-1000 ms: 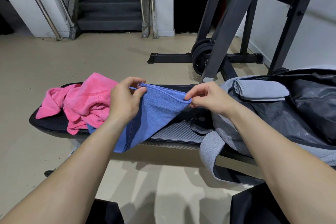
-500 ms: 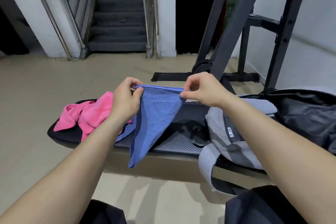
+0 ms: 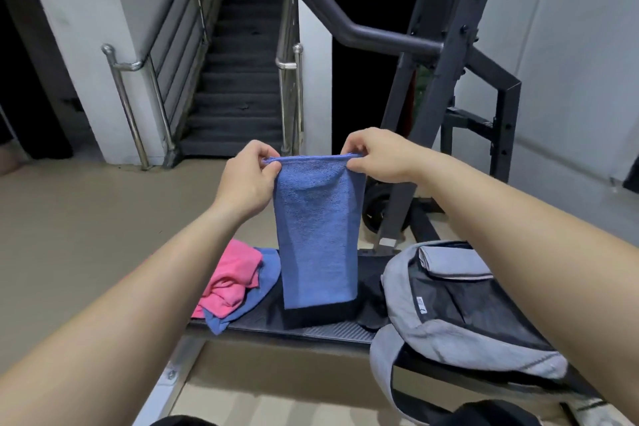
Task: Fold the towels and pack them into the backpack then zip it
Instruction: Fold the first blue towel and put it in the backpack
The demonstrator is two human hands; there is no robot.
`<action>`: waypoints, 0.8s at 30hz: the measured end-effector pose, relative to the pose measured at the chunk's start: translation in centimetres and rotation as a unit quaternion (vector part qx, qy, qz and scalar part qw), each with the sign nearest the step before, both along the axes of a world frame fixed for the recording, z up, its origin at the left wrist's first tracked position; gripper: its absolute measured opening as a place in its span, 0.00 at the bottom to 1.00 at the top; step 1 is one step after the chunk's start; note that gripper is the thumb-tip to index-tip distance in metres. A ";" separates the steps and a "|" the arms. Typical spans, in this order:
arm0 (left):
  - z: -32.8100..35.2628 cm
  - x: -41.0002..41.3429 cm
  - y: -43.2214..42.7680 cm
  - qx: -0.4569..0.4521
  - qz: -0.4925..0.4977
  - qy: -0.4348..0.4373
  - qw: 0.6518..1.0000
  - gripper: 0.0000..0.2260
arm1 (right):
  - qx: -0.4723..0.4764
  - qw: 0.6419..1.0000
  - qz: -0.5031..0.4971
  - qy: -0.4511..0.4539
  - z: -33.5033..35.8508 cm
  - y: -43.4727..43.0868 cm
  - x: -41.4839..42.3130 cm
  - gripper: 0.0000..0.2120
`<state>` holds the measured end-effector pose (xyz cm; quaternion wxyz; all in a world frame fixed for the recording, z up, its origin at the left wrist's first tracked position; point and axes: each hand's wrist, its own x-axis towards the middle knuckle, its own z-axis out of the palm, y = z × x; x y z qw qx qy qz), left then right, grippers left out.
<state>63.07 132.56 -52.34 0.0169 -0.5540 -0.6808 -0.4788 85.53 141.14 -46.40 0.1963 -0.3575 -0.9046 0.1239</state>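
Note:
A blue towel (image 3: 316, 235) hangs straight down above the black bench (image 3: 321, 328). My left hand (image 3: 247, 180) pinches its top left corner and my right hand (image 3: 378, 157) pinches its top right corner. The towel's lower edge ends just above the bench pad. At the right end of the bench lies an open grey backpack (image 3: 449, 332), with a folded grey towel (image 3: 449, 261) resting in its mouth. A crumpled pink towel (image 3: 231, 275) sits on the left of the bench, on top of another blue towel (image 3: 242, 308).
A dark steel weight rack (image 3: 446, 107) with weight plates (image 3: 378, 207) stands just behind the bench. A staircase (image 3: 238, 86) with metal handrails rises at the back. Beige floor (image 3: 86, 218) spreads to the left. A backpack strap (image 3: 383, 373) hangs off the bench front.
Both hands have lifted the blue towel up off the bench and pulled its top edge taut, so it now hangs vertically. The view has tilted upward.

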 end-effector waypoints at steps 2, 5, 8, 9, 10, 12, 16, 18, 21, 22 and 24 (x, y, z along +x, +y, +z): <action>-0.1 0.1 -0.4 -0.010 -0.005 0.005 1.000 0.02 | -0.066 0.997 -0.005 0.028 -0.2 -0.4 0.2 0.03; -0.9 0.2 -0.8 -0.025 -0.007 0.008 1.000 0.02 | -0.162 0.984 0.013 0.078 -1.5 -0.4 0.5 0.06; -1.9 -0.2 -0.7 -0.035 -0.003 0.006 0.999 0.02 | -0.196 0.976 0.027 0.091 -2.9 -0.1 0.5 0.05; -2.2 -0.4 -0.5 -0.036 -0.002 0.002 0.999 0.01 | -0.204 0.973 0.030 0.101 -3.2 0.1 0.4 0.05; -2.7 -0.7 -0.3 -0.039 0.000 0.001 0.999 0.01 | -0.213 0.970 0.031 0.112 -3.6 0.3 0.2 0.04; -3.8 -1.4 0.4 -0.045 0.002 -0.003 0.999 0.01 | -0.226 0.965 0.026 0.131 -4.7 0.9 -0.2 0.05; -7.0 -2.6 3.2 -0.076 0.005 -0.009 0.997 0.01 | -0.211 0.971 -0.027 0.106 -8.6 3.8 -1.8 0.05; -9.3 -3.2 5.1 -0.107 0.016 -0.013 0.994 0.02 | -0.206 0.973 -0.053 0.089 -11.4 5.9 -2.8 0.04; -13.0 -4.3 8.2 -0.160 0.028 -0.019 0.987 0.01 | -0.196 0.975 -0.079 0.070 -15.8 8.9 -4.5 0.04; -14.1 -4.6 9.2 -0.177 0.032 -0.017 0.984 0.01 | -0.195 0.975 -0.089 0.066 -17.2 9.8 -5.1 0.05; -15.8 -5.2 11.0 -0.198 0.035 -0.020 0.979 0.01 | -0.198 0.971 -0.110 0.070 -19.5 11.5 -6.1 0.06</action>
